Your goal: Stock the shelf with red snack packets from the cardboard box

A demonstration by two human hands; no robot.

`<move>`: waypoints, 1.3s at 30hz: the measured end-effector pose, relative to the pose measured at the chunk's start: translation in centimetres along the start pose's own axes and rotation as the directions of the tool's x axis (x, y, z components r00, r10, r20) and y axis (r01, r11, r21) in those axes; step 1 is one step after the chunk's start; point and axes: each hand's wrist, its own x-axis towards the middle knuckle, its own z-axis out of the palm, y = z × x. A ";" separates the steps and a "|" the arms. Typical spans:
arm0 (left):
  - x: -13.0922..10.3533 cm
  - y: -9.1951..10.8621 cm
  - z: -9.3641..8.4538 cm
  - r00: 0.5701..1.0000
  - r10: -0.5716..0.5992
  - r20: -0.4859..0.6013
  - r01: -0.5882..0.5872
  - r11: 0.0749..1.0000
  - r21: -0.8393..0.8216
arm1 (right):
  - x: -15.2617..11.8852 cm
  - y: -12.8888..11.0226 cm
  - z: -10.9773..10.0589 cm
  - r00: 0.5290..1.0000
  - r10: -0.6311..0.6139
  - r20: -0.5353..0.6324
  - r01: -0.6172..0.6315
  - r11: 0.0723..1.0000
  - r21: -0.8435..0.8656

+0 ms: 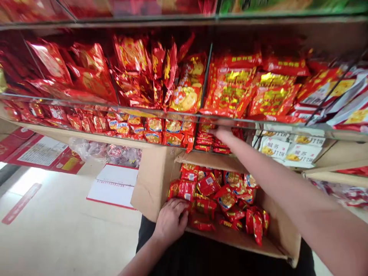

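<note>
My left hand [171, 221] rests at the left side of an open cardboard box [283, 226], its fingers curled at a red snack packet; whether it grips one is hard to make out. Many red packets [208, 184] with gold print lie loose in the box. My right arm reaches up and across to the lower shelf, where my right hand [222, 134] is among stacked red packets [203, 141] behind the clear shelf edge. Its fingers are blurred and partly hidden.
Above hangs a shelf of larger red bags [230, 90]. White packets [274, 147] stand right of my right hand. A box flap [148, 182] juts out left. On the floor lie a white and red sheet [115, 186] and a red carton [43, 151].
</note>
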 end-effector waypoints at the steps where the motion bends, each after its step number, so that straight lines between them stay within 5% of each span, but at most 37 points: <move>1: 0.1 0.0 0.0 1.000 0.007 0.015 -0.007 1.000 0.009 | -0.1 0.1 -0.4 0.999 0.034 0.023 -0.034 0.999 -0.015; 5: 0.6 0.2 0.0 0.991 0.049 0.128 -0.059 0.996 0.071 | -3.2 0.2 -3.3 0.998 0.063 -0.017 -0.063 0.998 -0.016; 9: 1.8 0.6 -0.2 0.929 0.228 0.291 -0.249 0.968 0.035 | -13.1 0.9 -6.4 0.976 -0.199 -0.094 0.214 0.958 0.190; 11: 2.5 0.9 -0.2 0.890 0.300 0.345 -0.303 0.952 -0.046 | -19.1 1.9 -6.3 0.968 -0.237 0.084 0.200 0.928 0.313; 13: 3.2 1.3 0.0 0.878 0.291 0.381 -0.271 0.957 -0.106 | -24.1 3.1 -4.9 0.879 -0.278 0.387 0.113 0.910 0.398; 16: 4.1 1.7 0.5 0.893 0.186 0.409 -0.101 0.970 -0.222 | -28.1 4.7 -1.3 0.764 -0.355 0.539 0.092 0.887 0.453; 19: 4.7 2.1 0.6 0.913 0.098 0.395 0.064 0.925 -0.376 | -28.6 5.7 1.3 0.746 -0.414 0.522 0.157 0.871 0.466; 22: 4.8 2.8 0.1 0.906 0.114 0.408 0.093 0.886 -0.454 | -27.8 6.1 1.2 0.787 -0.383 0.484 0.132 0.870 0.474; 25: 4.7 3.8 -0.3 0.904 0.058 0.423 0.238 0.754 -0.612 | -27.3 6.2 -0.4 0.867 -0.201 0.456 -0.110 0.815 0.568; 29: 4.6 5.3 0.1 0.875 -0.180 0.449 0.473 0.511 -0.718 | -27.6 6.1 -1.9 0.864 -0.024 0.503 -0.412 0.540 0.734; 34: 4.6 6.7 0.7 0.890 -0.240 0.387 0.455 0.437 -0.776 | -28.4 5.9 -2.6 0.861 -0.111 0.496 -0.408 0.431 0.805; 39: 4.5 7.7 0.8 0.931 -0.137 0.339 0.365 0.397 -0.842 | -29.2 5.5 -2.6 0.879 -0.117 0.463 -0.334 0.541 0.772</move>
